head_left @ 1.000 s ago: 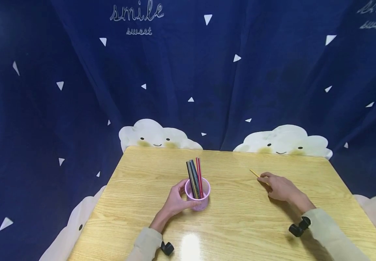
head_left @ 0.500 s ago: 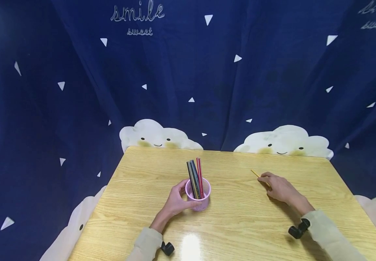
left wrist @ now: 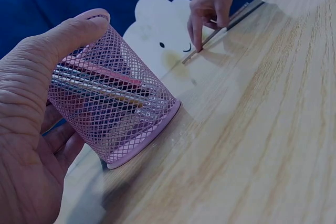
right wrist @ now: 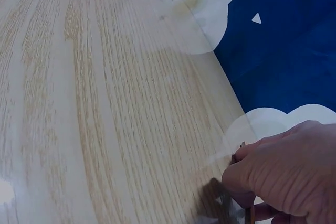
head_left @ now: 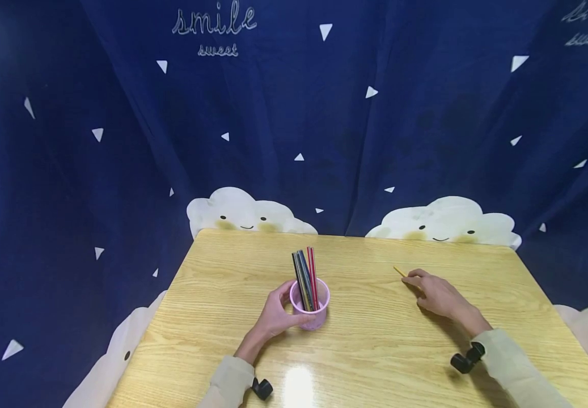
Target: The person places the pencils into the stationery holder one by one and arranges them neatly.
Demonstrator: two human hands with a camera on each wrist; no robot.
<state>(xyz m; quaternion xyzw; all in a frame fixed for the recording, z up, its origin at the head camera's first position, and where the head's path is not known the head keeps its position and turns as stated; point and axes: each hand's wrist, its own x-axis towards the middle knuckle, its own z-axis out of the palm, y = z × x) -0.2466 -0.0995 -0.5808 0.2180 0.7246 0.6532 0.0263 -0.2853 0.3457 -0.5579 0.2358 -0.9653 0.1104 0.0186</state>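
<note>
My left hand [head_left: 275, 313] grips a pink mesh pencil cup [head_left: 315, 322] from its left side, with the thumb across the near side of the rim. Dark and red pencils [head_left: 312, 277] lean together inside the cup and stick out above it. In the left wrist view the cup's mesh [left wrist: 113, 93] shows the pencils' lower ends, and its base is at the tabletop. Off to the right, my right hand [head_left: 439, 293] pinches a thin yellow pencil [head_left: 400, 271] low over the table. Most of that pencil is hidden under the hand in the head view.
The wooden table [head_left: 355, 362] spreads under both hands. Behind its far edge hangs a dark blue curtain [head_left: 273, 113] with white triangles and smiling clouds. Each wrist carries a small black camera [head_left: 262, 389].
My right hand stays nearly in place, and the visible tip of the yellow pencil has shifted very slightly right. The left hand and the cup have hardly moved.
</note>
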